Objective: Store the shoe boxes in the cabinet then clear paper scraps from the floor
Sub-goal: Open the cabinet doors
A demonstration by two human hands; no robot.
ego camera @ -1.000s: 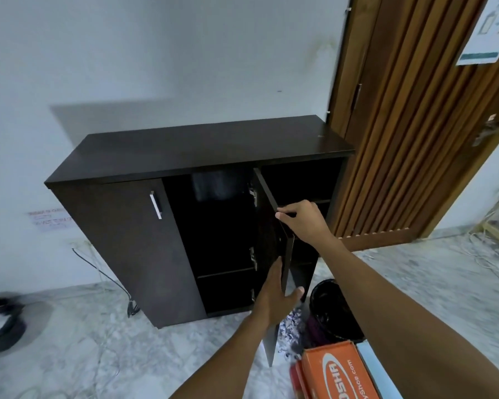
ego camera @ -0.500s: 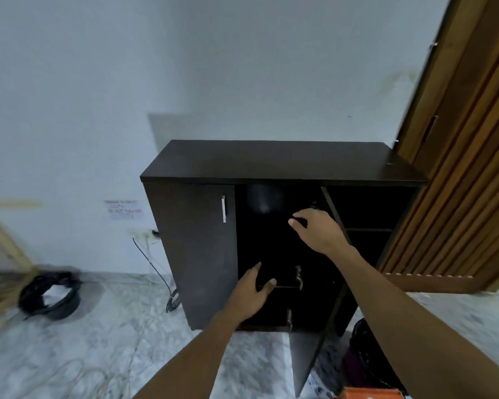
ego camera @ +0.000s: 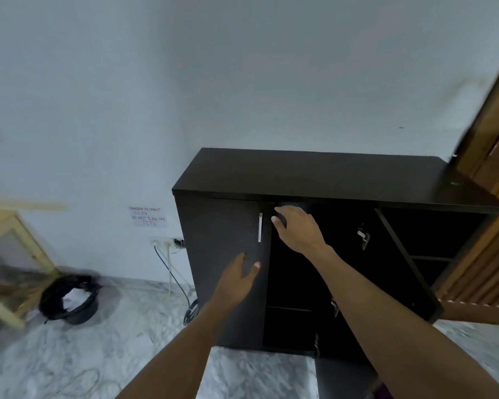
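Note:
The dark brown cabinet (ego camera: 329, 174) stands against the wall. Its left door (ego camera: 225, 254), which has a silver handle (ego camera: 260, 227), is closed. The middle door (ego camera: 409, 266) is swung out towards me, showing dark shelves inside. My right hand (ego camera: 297, 228) is up by the left door's free edge, just right of the handle, with its fingers curved and their tips at the edge. Lower down, my left hand (ego camera: 239, 280) hovers in front of the left door with fingers apart and nothing in it. No shoe box or paper scrap is in view.
A black bin (ego camera: 69, 300) with white paper in it sits on the marble floor at left, beside a pale wooden stand (ego camera: 9, 254). A wall socket (ego camera: 167, 241) feeds cables running down beside the cabinet. A wooden room door (ego camera: 496, 174) is at the right.
My view swung left, and the orange shoe box and black bin by the door left the frame. My right hand let go of the open middle door and moved to the left door's edge; my left hand followed.

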